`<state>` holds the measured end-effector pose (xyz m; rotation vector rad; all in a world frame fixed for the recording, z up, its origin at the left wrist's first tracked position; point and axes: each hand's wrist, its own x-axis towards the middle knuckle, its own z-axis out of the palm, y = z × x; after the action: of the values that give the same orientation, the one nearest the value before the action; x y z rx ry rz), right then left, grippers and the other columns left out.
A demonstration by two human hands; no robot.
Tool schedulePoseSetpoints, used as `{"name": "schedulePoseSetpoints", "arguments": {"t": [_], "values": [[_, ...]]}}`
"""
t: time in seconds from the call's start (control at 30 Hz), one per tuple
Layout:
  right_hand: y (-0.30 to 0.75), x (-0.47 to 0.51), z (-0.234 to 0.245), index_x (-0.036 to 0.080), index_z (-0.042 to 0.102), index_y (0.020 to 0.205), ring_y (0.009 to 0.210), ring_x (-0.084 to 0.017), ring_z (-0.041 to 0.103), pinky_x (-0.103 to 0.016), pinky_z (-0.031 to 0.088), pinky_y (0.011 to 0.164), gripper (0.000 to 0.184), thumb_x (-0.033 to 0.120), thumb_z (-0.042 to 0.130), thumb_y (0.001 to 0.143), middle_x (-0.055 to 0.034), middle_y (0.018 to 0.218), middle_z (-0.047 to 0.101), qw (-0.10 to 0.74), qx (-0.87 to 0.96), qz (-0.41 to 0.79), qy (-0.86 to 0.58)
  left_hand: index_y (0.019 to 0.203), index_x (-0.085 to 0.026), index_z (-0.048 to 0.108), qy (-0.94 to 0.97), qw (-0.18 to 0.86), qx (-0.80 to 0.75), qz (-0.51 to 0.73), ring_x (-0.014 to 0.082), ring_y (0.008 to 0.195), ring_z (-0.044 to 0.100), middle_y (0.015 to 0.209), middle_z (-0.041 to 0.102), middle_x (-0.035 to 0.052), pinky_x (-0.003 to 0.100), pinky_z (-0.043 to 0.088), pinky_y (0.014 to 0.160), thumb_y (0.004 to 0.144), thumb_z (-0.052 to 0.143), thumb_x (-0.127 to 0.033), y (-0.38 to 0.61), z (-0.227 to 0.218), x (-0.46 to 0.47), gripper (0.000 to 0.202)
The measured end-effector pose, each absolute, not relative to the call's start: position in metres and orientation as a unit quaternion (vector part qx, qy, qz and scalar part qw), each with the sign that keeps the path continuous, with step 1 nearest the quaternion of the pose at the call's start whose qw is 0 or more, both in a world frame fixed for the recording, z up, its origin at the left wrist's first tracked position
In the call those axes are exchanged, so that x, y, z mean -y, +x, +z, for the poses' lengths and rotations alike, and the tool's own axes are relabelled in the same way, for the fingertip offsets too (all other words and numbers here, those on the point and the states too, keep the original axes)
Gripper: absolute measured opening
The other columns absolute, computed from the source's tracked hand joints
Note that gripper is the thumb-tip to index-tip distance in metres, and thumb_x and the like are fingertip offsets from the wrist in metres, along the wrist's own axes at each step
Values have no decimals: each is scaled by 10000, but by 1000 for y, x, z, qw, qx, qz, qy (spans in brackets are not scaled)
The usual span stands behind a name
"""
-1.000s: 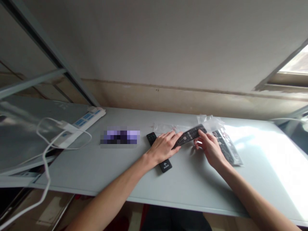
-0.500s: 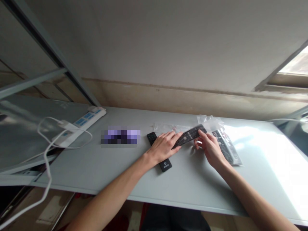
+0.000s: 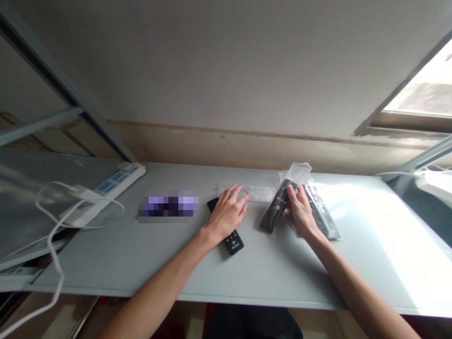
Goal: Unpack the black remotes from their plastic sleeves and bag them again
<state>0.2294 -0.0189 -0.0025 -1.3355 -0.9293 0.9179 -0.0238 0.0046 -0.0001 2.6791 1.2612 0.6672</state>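
Pale grey desk [image 3: 158, 263] along a grey wall [image 3: 226, 66]; hard sun from the window [image 3: 423, 96] bleaches its right end.

Your right hand [image 3: 304, 215]: thumb and fingers [image 3: 291, 192] closed on the upper part of a dark remote [image 3: 277, 207], apparently inside clear plastic. It slants, one end toward the wall, the other low toward you; you can't tell here whether that low end touches the desk. Judgement: gripped toward one end only, it could pivot or slide within slick film.

Your left hand [image 3: 226, 215]: palm down, fingers loosely spread, nothing visibly gripped, over the middle of a bare black remote [image 3: 233, 243] lying on the desk. Contact is hidden. If your palm bears on it, a sideways pull might skew it. Fingertips near the clear wrapper [image 3: 263, 194]; thin film like that may cling and trail.

Right of your right hand, just beside it: a bagged remote [image 3: 322, 214], partly hidden. A whitish flap [image 3: 300, 172] rises behind; you can't tell whose bag it belongs to. Overlapping plastic could tow the neighbour along on a lift.

Farther left, a blurred purple item [image 3: 169, 206], then the power strip [image 3: 106, 193]. Its white cable [image 3: 56, 263] crosses the desk edge; a wide left-arm sweep might snag it.
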Motion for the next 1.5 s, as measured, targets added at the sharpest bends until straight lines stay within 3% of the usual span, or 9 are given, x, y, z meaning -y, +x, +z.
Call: {"name": "schedulePoseSetpoints", "arguments": {"t": [0.2, 0.4, 0.53, 0.7, 0.87, 0.97, 1.17, 1.33, 1.5], "values": [[228, 21, 0, 266, 496, 1420, 837, -244, 668, -370, 576, 760, 782, 397, 873, 747, -7, 977, 699, 503, 506, 353, -605, 1540, -224, 587, 868, 95, -458, 165, 335, 1582, 421, 1670, 486, 156, 559, 413, 1259, 1074, 510, -290, -30, -10, -13, 477], [236, 23, -5, 175, 213, 1705, 1088, -358, 677, -513, 566, 972, 983, 208, 626, 814, -144, 1178, 674, 306, 679, 157, -649, 1517, -216, 620, 868, 80, -470, 136, 343, 1577, 432, 1672, 484, 163, 563, 413, 1258, 1059, 509, -266, -31, -9, -13, 473], [246, 21, -14, 143, 121, 1738, 1188, -378, 642, -518, 562, 1038, 965, 172, 563, 881, -189, 1252, 631, 199, 742, 34, -639, 1521, -206, 612, 870, 48, -471, 137, 329, 1562, 459, 1662, 501, 152, 544, 433, 1249, 1047, 514, -252, -31, -9, -12, 486], [256, 20, -21, 110, 270, 1707, 1506, -416, 479, -587, 469, 1183, 797, 62, 477, 940, -279, 1593, 489, 149, 745, -41, -649, 1554, -158, 579, 874, 52, -470, 107, 303, 1567, 456, 1676, 474, 135, 502, 417, 1276, 1066, 456, -251, -31, -4, -11, 512], [233, 27, -11, 210, 443, 1660, 1666, -372, 214, -569, 408, 1252, 595, 132, 423, 1070, -199, 1791, 236, 175, 779, -34, -600, 1570, -146, 561, 878, 63, -461, 116, 284, 1554, 478, 1652, 507, 125, 486, 417, 1281, 1060, 442, -225, -31, -6, -13, 529], [210, 33, -13, 254, 457, 1658, 1646, -358, 276, -531, 431, 1247, 563, 247, 506, 1097, -195, 1768, 298, 164, 810, 5, -563, 1574, -169, 554, 886, 71, -439, 133, 272, 1536, 504, 1643, 524, 121, 481, 428, 1271, 1060, 434, -206, -33, -11, -15, 529], [202, 34, -30, 141, 497, 1624, 1578, -343, 430, -529, 432, 1257, 539, 295, 498, 1108, -210, 1688, 440, 155, 817, 29, -554, 1430, -188, 661, 892, 54, -391, 218, 266, 1381, 624, 1496, 650, 131, 433, 525, 1155, 1025, 499, -136, -32, -6, -17, 439], [207, 33, -29, 157, 293, 1723, 1583, -298, 428, -500, 444, 1264, 668, 205, 454, 1077, -181, 1719, 395, 249, 787, 50, -562, 930, -187, 740, 884, 33, -358, 300, 232, 947, 686, 940, 739, 69, 384, 567, 905, 991, 510, -74, -28, 8, -14, 263], [202, 41, -15, 282, 200, 1749, 1619, -235, 363, -468, 364, 1319, 701, 238, 453, 1097, -74, 1765, 338, 388, 758, 147, -503, 1183, -165, 761, 860, 77, -382, 331, 278, 1030, 701, 1048, 801, 95, 450, 554, 973, 1050, 571, -325, -28, 12, -12, 281]]}}
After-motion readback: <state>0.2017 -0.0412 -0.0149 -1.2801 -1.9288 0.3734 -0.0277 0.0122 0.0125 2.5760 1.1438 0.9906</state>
